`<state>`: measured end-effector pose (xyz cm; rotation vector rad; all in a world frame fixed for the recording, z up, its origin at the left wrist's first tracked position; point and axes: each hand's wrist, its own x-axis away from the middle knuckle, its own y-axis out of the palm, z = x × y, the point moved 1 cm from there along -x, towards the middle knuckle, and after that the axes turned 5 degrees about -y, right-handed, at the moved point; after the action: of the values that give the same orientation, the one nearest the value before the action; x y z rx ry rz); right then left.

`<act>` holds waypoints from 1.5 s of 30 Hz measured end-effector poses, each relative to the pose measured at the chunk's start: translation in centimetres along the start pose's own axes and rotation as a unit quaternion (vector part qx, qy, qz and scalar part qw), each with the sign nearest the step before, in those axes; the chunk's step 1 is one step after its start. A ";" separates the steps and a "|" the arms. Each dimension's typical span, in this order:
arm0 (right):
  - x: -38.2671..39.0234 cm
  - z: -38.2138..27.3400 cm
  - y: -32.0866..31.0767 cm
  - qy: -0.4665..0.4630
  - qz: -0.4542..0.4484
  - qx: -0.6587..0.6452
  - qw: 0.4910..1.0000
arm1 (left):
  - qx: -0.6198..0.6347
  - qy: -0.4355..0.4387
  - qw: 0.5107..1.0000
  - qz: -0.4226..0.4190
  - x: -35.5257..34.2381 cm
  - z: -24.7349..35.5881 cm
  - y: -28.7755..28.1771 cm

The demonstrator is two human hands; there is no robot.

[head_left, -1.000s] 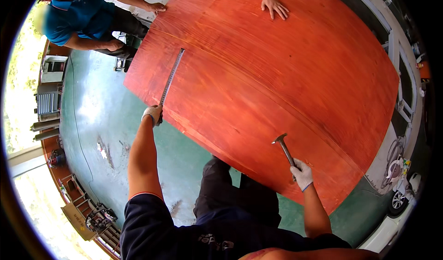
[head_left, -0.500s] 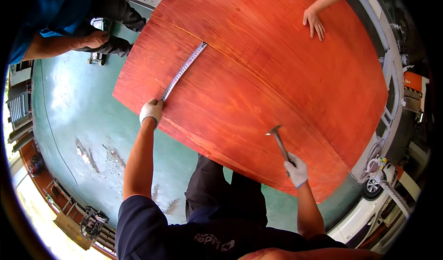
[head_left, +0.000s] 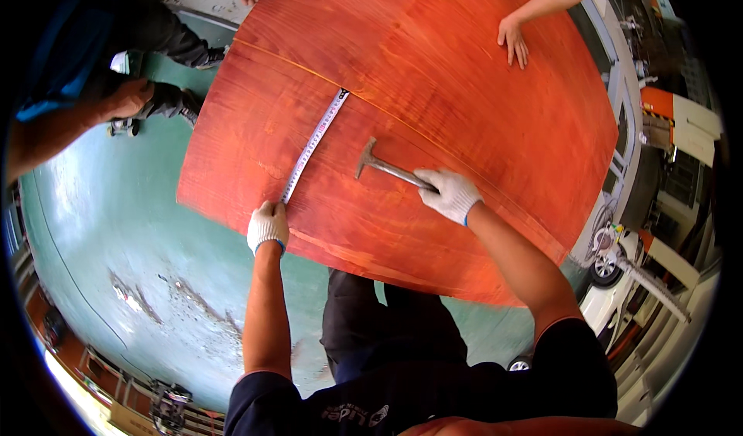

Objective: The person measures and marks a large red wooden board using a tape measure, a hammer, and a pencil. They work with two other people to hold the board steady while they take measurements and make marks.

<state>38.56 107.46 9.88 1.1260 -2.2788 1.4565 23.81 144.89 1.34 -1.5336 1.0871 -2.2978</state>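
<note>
While the left grip (head_left: 268, 225) clamps the tape (head_left: 312, 148) across the near half of the board (head_left: 441, 64), the right grip (head_left: 451, 194) clasps a hammer (head_left: 395, 172) over it — measuring seems underway, the next move calling for steadiness.

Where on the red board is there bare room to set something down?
The board is widely bare between the seam and a co-worker's hand at upper right. A smaller bare patch lies left of the tape. Crowded: around the tape in the left hand and the hammer in the right hand.
</note>
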 end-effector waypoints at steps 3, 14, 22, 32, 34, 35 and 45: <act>-2.4 0.1 -0.7 -0.005 -0.028 0.070 0.997 | -0.022 0.002 1.000 0.004 -0.2 -0.4 0.5; -2.4 4.3 7.3 0.009 0.045 -0.023 0.999 | -0.007 -0.048 0.998 -0.026 -1.0 -1.2 1.7; -2.7 5.4 8.7 -0.011 0.109 -0.019 0.994 | 0.037 -0.067 0.996 -0.044 -1.2 -1.6 2.1; -2.9 5.4 9.1 -0.020 0.117 -0.017 0.993 | -0.023 -0.007 1.000 -0.009 -0.4 -0.6 1.6; -2.9 5.4 9.2 -0.013 0.118 -0.008 0.993 | -0.036 0.015 0.999 0.011 -0.3 -0.4 1.6; -2.9 5.3 9.2 -0.022 0.119 -0.011 0.993 | -0.018 0.011 1.000 0.010 -0.3 -0.4 1.6; -2.7 5.4 9.3 -0.028 0.120 -0.008 0.992 | -0.020 -0.004 1.000 0.005 -0.2 -0.2 1.5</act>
<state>35.15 106.24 -0.58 0.9246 -2.5333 1.5017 23.35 143.97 0.20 -1.5473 1.1433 -2.2753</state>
